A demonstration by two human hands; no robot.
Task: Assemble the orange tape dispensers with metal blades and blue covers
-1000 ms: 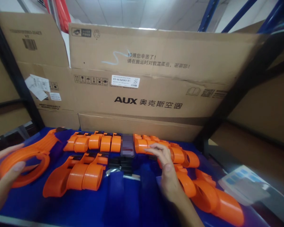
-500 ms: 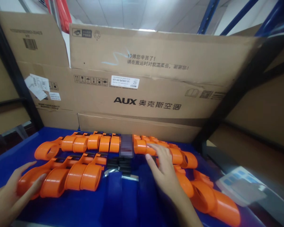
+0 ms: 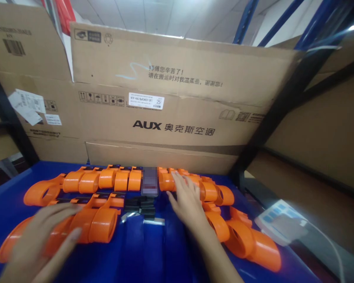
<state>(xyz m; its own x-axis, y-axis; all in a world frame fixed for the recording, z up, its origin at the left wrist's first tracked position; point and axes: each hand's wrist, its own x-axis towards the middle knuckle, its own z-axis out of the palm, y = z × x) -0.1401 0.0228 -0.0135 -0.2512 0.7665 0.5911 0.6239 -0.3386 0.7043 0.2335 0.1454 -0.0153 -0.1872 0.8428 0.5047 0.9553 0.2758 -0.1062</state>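
Rows of orange plastic rings with arms lie on a blue surface. My left hand [image 3: 44,239] is over the front left row of orange rings [image 3: 103,226], fingers apart and slightly blurred; no ring is gripped. My right hand [image 3: 185,196] reaches to the back right row of orange rings [image 3: 209,191], its fingers spread over the rings, and whether the fingertips touch them is unclear. Between the hands lie black strips [image 3: 147,206] with silvery ends, next to a dark pixelated rectangular object [image 3: 150,181].
A large cardboard panel [image 3: 165,145] stands behind the blue surface [image 3: 106,263]. Dark metal posts rise at both sides. At the right lies a white and blue device [image 3: 280,222] with a white cable. More orange rings [image 3: 264,251] sit at the front right.
My left hand has moved right and over the front left rings. My right hand has reached slightly further forward. The whole view has shifted, with the scene sliding left.
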